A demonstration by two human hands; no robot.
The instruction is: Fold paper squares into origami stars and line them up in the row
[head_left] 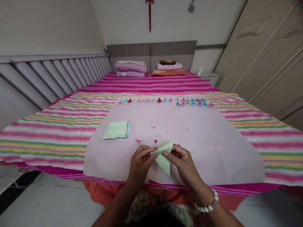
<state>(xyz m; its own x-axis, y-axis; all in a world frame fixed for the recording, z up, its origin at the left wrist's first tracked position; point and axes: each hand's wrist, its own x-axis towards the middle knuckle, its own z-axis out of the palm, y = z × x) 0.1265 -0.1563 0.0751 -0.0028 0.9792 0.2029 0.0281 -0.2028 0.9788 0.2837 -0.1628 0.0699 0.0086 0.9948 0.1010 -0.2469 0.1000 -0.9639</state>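
Note:
A sheet of pale green origami paper (164, 164), partly folded, is held up over the pink board near its front edge. My left hand (141, 159) pinches its left corner between thumb and fingers. On the other side, my right hand (181, 160) grips the paper with the thumb in front and fingers behind. To the left lies a stack of square paper (115, 130), light green on top with blue and white edges showing below. Small folded paper pieces (159, 100) in several colours stand in a row along the board's far edge.
The pale pink board (201, 142) lies on a striped bedspread (59, 129), with small red printed marks on it. Folded purple bedding (131, 67) and pink bedding (169, 66) sit by the headboard (134, 50). A metal railing (59, 75) runs along the left, a wardrobe (260, 56) along the right.

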